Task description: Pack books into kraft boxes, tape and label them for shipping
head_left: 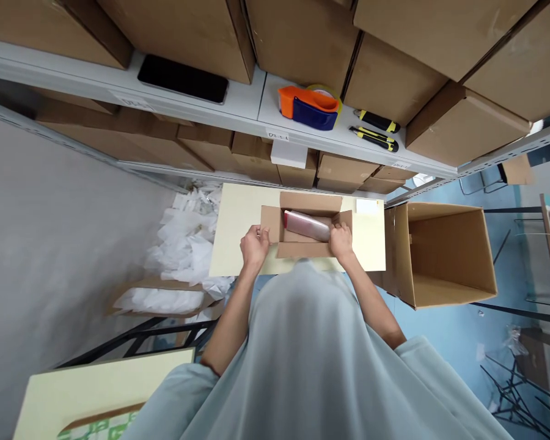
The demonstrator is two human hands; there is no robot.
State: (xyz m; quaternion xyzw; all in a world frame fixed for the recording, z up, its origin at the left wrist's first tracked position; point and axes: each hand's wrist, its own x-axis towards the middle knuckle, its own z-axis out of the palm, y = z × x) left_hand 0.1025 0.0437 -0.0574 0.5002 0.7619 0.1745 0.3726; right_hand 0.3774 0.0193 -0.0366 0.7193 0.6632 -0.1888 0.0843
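A small open cardboard box stands on the pale yellow table, its flaps folded outward. Inside it a long, pinkish package in shiny clear wrap lies at a slant, with a red end at the left. My left hand is closed at the box's left flap, thumb and fingers pinching its edge. At the right side of the box my right hand is closed around the near end of the wrapped package, and its fingers partly hide that end.
A large open carton stands right of the table. White packing material is heaped at the left. The shelf above holds a black phone, an orange-and-blue tape dispenser, cutter knives and several cartons.
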